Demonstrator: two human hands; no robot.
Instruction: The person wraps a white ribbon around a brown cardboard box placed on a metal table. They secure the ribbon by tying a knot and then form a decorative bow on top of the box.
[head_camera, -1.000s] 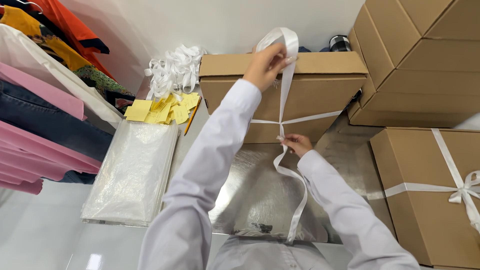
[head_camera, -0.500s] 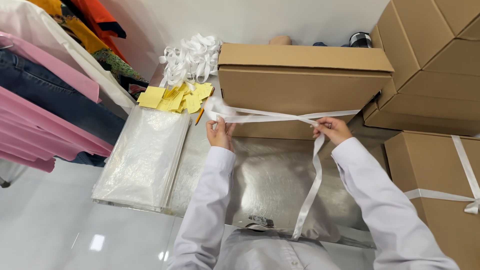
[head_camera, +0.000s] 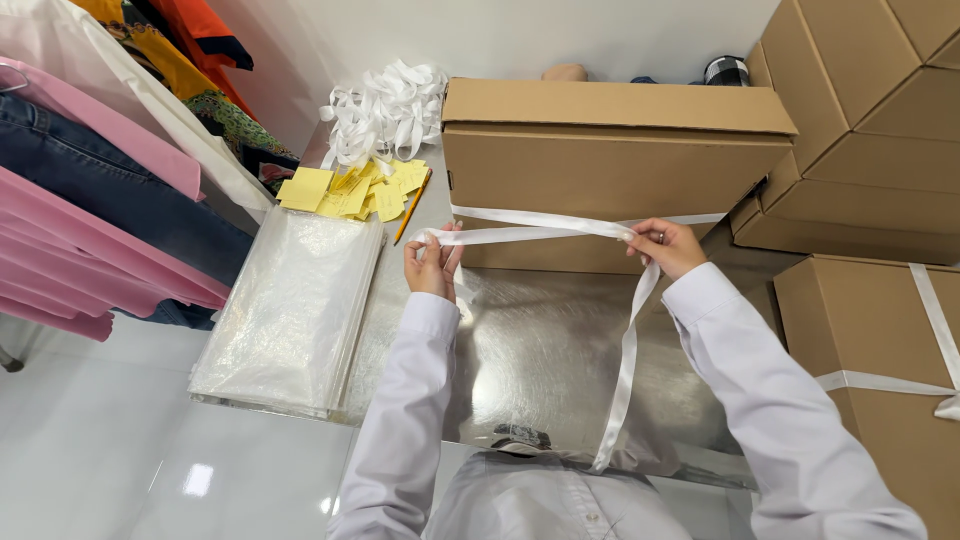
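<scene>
Spanning satin ribbon (head_camera: 540, 232), cardboard box (head_camera: 610, 170)

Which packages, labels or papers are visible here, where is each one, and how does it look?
Cardboard box: centre of the metal table, brown, long and flat, crossed by a white ribbon held by the left hand and right hand.
Stacked boxes: upper right, brown cardboard.
Tied box: lower right, brown, with white ribbon.
Yellow notes: left of the centre box, small loose squares.
Plastic bags: left table edge, clear flat stack.
</scene>
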